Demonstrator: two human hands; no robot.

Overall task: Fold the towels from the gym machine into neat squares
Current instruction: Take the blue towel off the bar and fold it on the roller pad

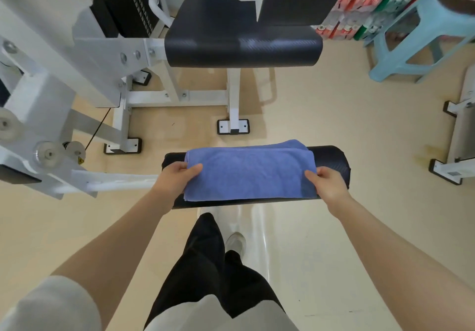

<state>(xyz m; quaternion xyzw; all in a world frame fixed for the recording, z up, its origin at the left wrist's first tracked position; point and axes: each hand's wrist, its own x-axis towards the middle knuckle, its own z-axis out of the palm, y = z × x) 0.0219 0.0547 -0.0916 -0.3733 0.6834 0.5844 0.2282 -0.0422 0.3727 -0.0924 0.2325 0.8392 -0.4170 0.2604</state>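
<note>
The blue towel [249, 172] lies on the machine's black roller pad [336, 162], already folded into a layered rectangle. The left hand [177, 176] and right hand [327, 183] pinch its opposite ends. Judged remaining: one cross-fold into a square

Open floor [321, 114] right of pad, machine frame [77, 78] crowding left, perhaps close
</note>
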